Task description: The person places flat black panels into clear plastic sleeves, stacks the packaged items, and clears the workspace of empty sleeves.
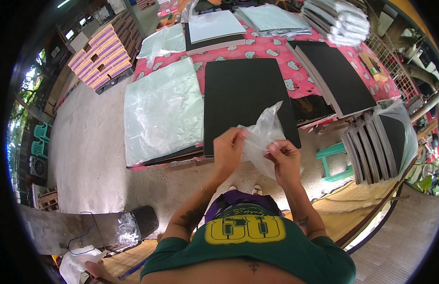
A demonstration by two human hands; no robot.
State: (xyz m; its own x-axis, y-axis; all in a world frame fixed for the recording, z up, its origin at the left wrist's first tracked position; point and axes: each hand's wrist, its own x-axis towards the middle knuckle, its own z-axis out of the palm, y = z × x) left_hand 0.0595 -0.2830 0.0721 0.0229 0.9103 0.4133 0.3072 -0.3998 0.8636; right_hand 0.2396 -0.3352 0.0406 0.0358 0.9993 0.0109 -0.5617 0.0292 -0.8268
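Observation:
A thin clear plastic bag (263, 137) hangs crumpled between my hands, above the near edge of the table. My left hand (227, 154) pinches its left side, with the fingertips slightly blurred. On its right side, my right hand (286, 161) grips the plastic between thumb and curled fingers. Just beyond lies a large flat black board (243, 92), its near right part covered by the bag and hands. Left of the board rests a pile of clear plastic sheets or bags (163, 113).
The table has a pink patterned cover (257, 46). A stack of black boards (335, 75) lies at right, with wrapped boards (378, 146) upright below it. Farther back are a white sheet (214, 26) and more plastic (271, 20). Stacked cartons (106, 54) stand left; a green stool (335, 161) stands right.

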